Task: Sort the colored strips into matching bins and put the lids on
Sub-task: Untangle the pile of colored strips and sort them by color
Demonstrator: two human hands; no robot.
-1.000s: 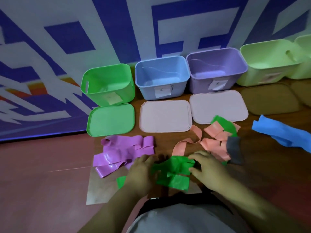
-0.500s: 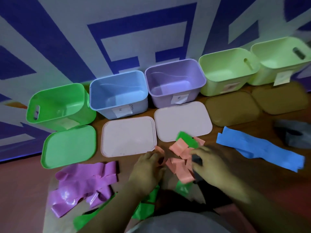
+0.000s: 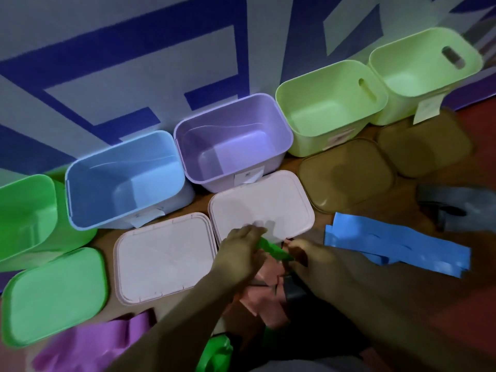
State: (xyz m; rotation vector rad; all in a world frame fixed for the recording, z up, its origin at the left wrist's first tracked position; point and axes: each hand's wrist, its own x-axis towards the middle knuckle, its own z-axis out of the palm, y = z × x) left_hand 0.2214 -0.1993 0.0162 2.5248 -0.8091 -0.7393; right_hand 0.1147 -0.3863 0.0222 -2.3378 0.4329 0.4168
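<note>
At the near edge of a pale lid [image 3: 261,208], the left hand [image 3: 239,253] and right hand [image 3: 308,256] apparently both pinched 1 green strip [image 3: 271,249] above the pink strips [image 3: 268,294]. Sorting was in hand; the next move called for carrying it left to the green bin [image 3: 26,210].

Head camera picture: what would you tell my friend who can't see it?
A left hand pinches a green strip over pink strips, right hand at its other end. Five open bins stand behind, lids lying before them.
</note>
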